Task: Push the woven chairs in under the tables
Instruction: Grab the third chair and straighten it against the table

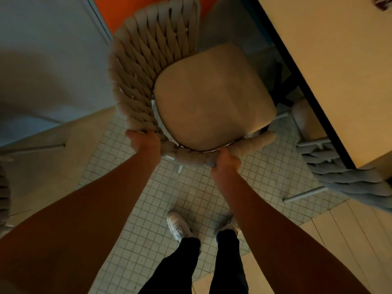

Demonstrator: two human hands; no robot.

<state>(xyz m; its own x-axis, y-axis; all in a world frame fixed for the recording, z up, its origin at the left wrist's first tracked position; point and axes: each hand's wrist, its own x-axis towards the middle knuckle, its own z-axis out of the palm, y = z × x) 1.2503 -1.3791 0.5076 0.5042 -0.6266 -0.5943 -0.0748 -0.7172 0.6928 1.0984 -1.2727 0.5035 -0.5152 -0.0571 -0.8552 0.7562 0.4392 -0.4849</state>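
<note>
The left hand (146, 143) is closed over the thick woven rim of the chair (137, 66), at the lower left of its curved back; the fingers wrap over the far side and are hidden, so only the back of the hand and wrist show. The right hand (226, 161) is clamped on the same rim further right, near the lower middle of the frame, its fingertips also tucked out of sight beneath the braided cord. Both bare forearms run in from the bottom corners and are cut off by the frame edges.

The chair sits in the centre of the frame with its pale seat cushion (214, 98) fully exposed, just left of the tabletop (339, 71) that fills the upper right. The cushion's far right corner lies near the tabletop's dark edge; whether it reaches under cannot be told in the dim, blurred light. A second woven chair (347, 179), greyer, is partly hidden under the tabletop's lower corner at the right edge. Below the hands, two white shoes (178, 225) and dark trouser legs stand on the small-tiled floor (131, 219).
</note>
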